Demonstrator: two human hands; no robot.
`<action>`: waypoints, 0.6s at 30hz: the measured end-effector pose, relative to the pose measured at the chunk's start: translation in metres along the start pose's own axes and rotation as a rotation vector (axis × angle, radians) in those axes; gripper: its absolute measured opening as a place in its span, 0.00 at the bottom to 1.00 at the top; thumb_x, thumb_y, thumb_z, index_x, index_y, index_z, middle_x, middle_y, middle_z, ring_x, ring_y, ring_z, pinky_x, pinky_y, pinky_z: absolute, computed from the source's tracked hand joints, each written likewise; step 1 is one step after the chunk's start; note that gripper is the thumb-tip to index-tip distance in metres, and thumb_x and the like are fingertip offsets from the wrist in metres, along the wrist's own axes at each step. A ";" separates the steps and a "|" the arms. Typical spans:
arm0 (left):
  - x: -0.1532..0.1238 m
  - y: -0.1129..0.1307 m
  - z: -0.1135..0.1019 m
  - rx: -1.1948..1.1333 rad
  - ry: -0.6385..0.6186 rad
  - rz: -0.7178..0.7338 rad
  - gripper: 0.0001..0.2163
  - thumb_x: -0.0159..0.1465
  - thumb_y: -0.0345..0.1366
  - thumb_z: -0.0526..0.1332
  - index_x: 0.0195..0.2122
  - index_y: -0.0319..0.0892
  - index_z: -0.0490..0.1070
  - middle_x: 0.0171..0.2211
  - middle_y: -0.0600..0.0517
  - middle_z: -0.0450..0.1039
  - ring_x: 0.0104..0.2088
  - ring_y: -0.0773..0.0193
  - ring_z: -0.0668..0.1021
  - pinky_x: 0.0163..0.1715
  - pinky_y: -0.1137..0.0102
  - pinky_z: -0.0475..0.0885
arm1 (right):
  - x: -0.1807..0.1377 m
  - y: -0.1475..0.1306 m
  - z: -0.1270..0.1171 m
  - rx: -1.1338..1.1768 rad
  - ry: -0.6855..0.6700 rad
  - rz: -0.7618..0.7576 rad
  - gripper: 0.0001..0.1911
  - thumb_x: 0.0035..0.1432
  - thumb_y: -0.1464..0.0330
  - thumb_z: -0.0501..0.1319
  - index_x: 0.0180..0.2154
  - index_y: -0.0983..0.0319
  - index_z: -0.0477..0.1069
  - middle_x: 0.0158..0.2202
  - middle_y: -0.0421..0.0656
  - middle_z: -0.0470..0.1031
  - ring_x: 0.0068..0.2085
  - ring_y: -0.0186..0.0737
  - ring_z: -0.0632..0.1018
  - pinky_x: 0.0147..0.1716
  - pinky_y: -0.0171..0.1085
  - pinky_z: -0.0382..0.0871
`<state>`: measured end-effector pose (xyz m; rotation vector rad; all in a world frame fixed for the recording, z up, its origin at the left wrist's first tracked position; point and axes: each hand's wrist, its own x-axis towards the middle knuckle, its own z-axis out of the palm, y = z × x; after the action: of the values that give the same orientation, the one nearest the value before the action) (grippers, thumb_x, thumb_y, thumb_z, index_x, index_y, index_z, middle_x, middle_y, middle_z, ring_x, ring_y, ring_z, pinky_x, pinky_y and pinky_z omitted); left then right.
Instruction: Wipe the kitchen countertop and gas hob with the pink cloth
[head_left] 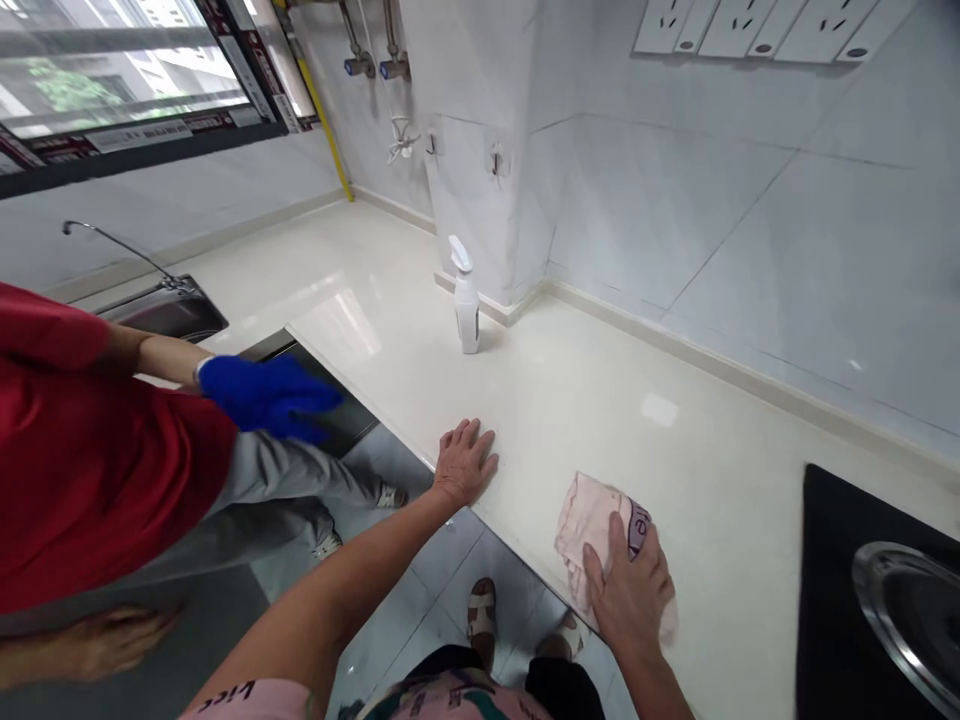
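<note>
Nearest, at the counter's (570,400) front edge, my right hand (630,595) is pressing flat on the cloth (589,515); my left hand (463,462) is bracing, empty, fingers spread. Keeping pressure even is advisable.

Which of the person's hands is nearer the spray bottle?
Left. The left hand lies flat at the counter edge below the spray bottle; the right hand rests on a cloth farther off.
</note>
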<state>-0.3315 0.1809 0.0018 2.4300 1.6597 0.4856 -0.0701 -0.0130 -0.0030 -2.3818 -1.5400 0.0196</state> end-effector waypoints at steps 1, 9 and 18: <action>0.000 0.000 0.000 -0.003 0.003 0.001 0.20 0.70 0.44 0.59 0.62 0.50 0.72 0.69 0.42 0.66 0.70 0.42 0.64 0.65 0.45 0.60 | 0.004 -0.005 0.001 -0.004 0.001 -0.026 0.33 0.71 0.50 0.47 0.69 0.60 0.64 0.74 0.62 0.43 0.68 0.74 0.58 0.60 0.71 0.58; -0.004 -0.004 -0.001 -0.052 0.060 0.019 0.16 0.72 0.41 0.56 0.57 0.48 0.76 0.65 0.43 0.71 0.69 0.46 0.67 0.64 0.48 0.63 | 0.045 -0.110 0.016 0.045 -0.196 -0.368 0.35 0.66 0.57 0.61 0.71 0.56 0.61 0.76 0.61 0.45 0.71 0.76 0.55 0.63 0.69 0.55; 0.000 -0.015 0.008 -0.079 0.125 -0.061 0.18 0.74 0.34 0.49 0.59 0.44 0.73 0.60 0.44 0.76 0.64 0.53 0.72 0.62 0.53 0.67 | -0.018 -0.079 0.015 0.167 -0.117 -0.681 0.49 0.54 0.64 0.71 0.73 0.47 0.54 0.78 0.55 0.36 0.75 0.71 0.52 0.66 0.65 0.57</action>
<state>-0.3417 0.1872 -0.0098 2.3288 1.7216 0.6931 -0.1511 0.0043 0.0002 -1.6553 -2.2244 0.1332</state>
